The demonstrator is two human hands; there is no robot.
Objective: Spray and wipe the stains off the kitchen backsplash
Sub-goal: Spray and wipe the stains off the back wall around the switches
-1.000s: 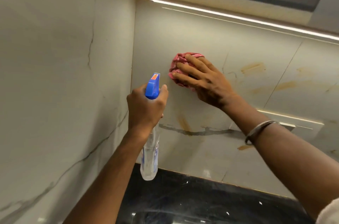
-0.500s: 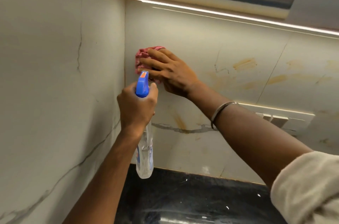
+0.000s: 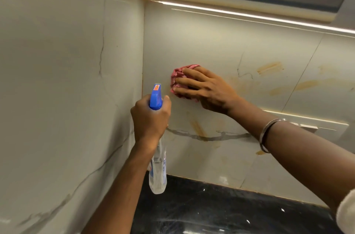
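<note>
We are pressing a crumpled pink cloth flat on the glossy pale marble-look backsplash under the spread fingers of our right hand, orange-brown stains lying just to its right, while our left hand is gripping by its neck the upright blue-headed clear plastic spray bottle.

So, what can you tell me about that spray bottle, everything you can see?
The spray bottle has a blue plastic trigger head with a small orange sticker on top and a clear body bearing a blue and white label. It is held roughly upright, nozzle toward the backsplash near the corner, base above the black counter. The left hand grips its neck just below the head; nothing else touches it. Its fill level is unclear.
</note>
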